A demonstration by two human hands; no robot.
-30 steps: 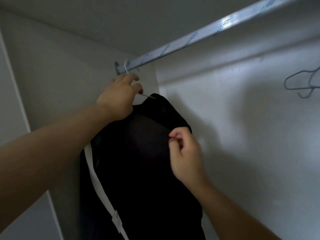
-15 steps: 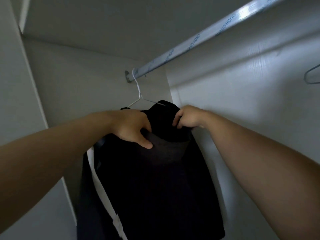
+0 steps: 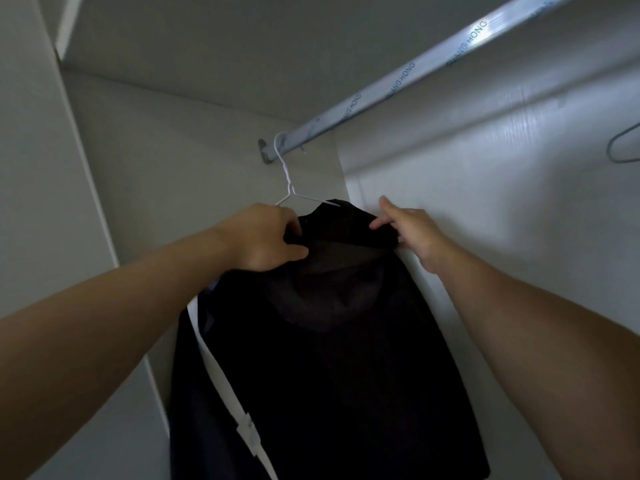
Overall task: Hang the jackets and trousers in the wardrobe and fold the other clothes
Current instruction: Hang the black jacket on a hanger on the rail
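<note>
Both hands on the dark jacket (image 3: 329,358), which hangs by a white hanger (image 3: 289,183) just below the bracket end of the rail (image 3: 398,84): left hand (image 3: 266,237) grips one shoulder, fingers curled, right hand (image 3: 412,233) pinches the other; step judged shoulder-straightening, next a gentle release, then another garment.

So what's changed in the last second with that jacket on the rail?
The left hand came down from the hook of the white hanger and now grips the dark jacket at the collar. The right hand let go lower down, rose, and now pinches the jacket's right shoulder. The hanger stays hooked on the rail, with the jacket hanging from it.
</note>
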